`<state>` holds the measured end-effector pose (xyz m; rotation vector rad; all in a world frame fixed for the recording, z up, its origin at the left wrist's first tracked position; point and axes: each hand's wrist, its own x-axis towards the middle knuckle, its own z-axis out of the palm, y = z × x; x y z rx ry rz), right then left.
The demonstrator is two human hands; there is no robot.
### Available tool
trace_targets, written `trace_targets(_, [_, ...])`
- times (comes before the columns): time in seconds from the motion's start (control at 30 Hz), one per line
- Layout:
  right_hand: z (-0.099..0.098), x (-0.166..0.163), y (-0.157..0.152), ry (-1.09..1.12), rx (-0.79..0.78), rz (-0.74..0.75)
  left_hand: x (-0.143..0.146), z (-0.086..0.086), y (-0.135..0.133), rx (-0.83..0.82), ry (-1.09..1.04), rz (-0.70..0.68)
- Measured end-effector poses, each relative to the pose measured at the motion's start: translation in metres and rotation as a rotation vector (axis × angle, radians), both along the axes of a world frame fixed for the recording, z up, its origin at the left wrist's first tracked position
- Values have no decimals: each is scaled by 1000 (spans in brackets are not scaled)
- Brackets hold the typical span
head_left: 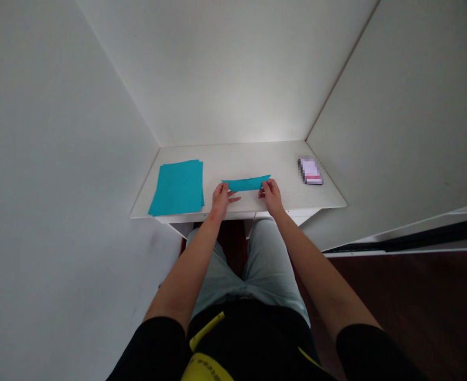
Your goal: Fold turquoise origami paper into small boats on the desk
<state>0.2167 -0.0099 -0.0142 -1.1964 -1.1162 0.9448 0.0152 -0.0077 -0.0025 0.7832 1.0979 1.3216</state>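
Right now one sheet looks part of the way folded. The pile of blue sheets (177, 186) lies flat on the left side of the desk, and none of them shows a fold. One blue paper (246, 183) is folded into a long thin strip with slanted ends, so I think a few folds are done. I cannot tell how many folds are in it. The strip sits near the middle of the desk, close to the front edge and well apart from the pile. The left hand (220, 199) pinches the strip's left end, with the thumb sticking out to the side. The right hand (272, 194) pinches the strip's right end with its fingers closed on the paper. Big white walls (38, 159) stand on the left, at the back and on the right, so the desk sits in a snug corner. The floor (415, 296) is dark wood. The desk (257, 156) is white, smooth and mostly bare. The person sits at it in pale trousers (265, 264) and black sleeves. A small blurry thing (310, 171) lies at the right side of the desk, apart from the hands, and I cannot tell what it is.
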Motion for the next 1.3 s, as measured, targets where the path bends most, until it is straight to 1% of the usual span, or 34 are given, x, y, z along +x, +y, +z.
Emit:
trace_targets(0.07, [-1,-1,1,30,-2,-12,0,-2,2,3,-26,39])
trace_targets(0.13, [-2,-1,1,40,-2,-14,0,-3,2,16,-19,42])
trace_targets(0.3, [-4,-1,0,-24,-3,28,-1,-3,-2,64,69,-94])
trace_targets(0.37, [-3,-1,0,-35,0,30,-1,-2,-4,68,80,-124])
trace_targets(0.5, [1,0,-3,-62,-2,68,1,-2,-6,59,93,-70])
trace_targets(0.6, [1,1,-6,-115,-36,124,2,-2,-7,73,100,-71])
trace_targets(0.7, [0,3,-6,-168,-61,106,2,-4,-6,71,89,-69])
trace_targets(0.83, [0,5,-6,-183,-44,65,3,-4,-2,34,41,26])
trace_targets(0.97, [3,5,-7,-190,-43,90,4,-2,-1,49,15,91])
trace_targets(1.03, [2,4,-7,-194,-45,99,5,-2,-1,71,14,97])
trace_targets(1.1, [1,3,-7,-190,-50,100,4,-2,-2,75,45,39])
trace_targets(1.2, [-1,2,-5,-187,-63,109,4,-3,-4,42,147,-113])
trace_targets(1.23, [-1,2,-5,-190,-67,115,4,-3,-4,28,171,-136])
trace_targets(1.3, [-1,2,-5,-192,-76,111,3,-2,-4,2,184,-132])
